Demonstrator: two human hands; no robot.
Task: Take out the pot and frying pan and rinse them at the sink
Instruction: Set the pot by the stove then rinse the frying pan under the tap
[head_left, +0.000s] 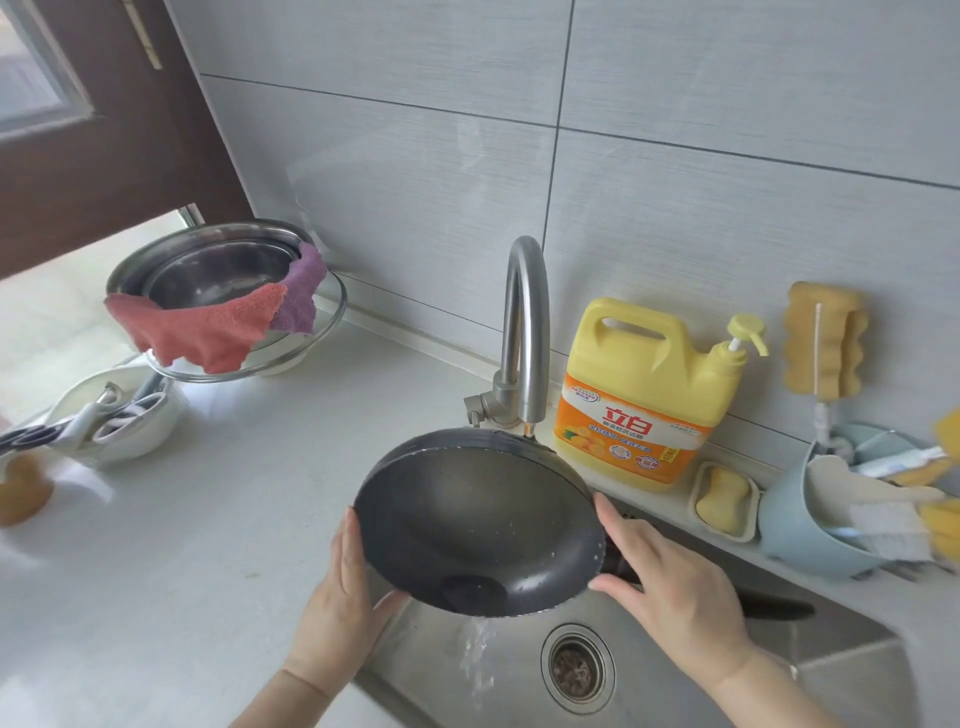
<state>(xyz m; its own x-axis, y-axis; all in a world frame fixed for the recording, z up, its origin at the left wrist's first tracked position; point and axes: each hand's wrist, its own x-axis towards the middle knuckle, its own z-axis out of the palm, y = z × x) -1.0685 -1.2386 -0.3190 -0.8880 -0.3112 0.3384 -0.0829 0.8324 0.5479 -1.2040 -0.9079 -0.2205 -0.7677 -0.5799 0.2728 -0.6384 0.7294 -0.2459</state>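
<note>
The pale table (234, 519) carries a steel sink (649, 691) at the lower right, its tap (524, 322) arching over the basin. Above the sink the dark frying pan (478, 525) is tilted towards the viewer, wet inside, with water spilling off its low edge. The right hand (670, 587) grips the pan where the handle meets the rim, fingers curled round it. The left hand (348, 597) clasps the pan's left rim, thumb beneath. A yellow detergent bottle (644, 395) stands just behind.
</note>
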